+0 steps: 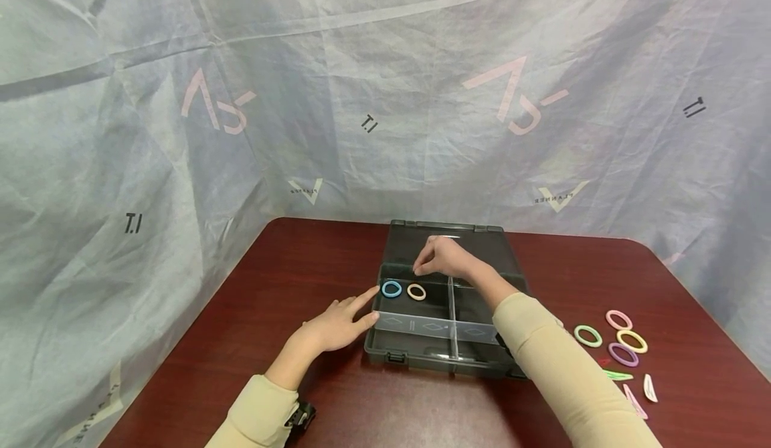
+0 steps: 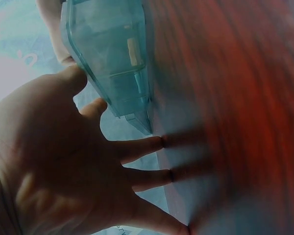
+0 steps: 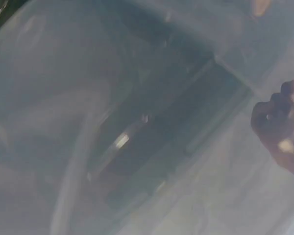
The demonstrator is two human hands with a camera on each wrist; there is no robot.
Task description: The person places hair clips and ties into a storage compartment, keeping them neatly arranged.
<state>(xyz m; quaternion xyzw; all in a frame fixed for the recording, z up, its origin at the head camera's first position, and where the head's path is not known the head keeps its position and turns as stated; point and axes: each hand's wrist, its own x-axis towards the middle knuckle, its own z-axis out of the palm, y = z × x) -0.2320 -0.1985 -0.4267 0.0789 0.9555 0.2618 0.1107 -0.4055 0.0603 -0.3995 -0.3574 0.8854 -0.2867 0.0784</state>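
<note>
Inside one box point(image 1: 424, 361): two rings point(image 1: 391, 296) | left fingers point(image 1: 365, 297) spread wide | right fingers point(image 1: 423, 258) narrow

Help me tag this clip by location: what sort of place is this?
Probably an improvised, screened-off indoor workspace: printed sheeting hangs behind a reddish-brown table, and an open divided case sits on it.

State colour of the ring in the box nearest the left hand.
The ring is light blue; head view shows it best.
</note>
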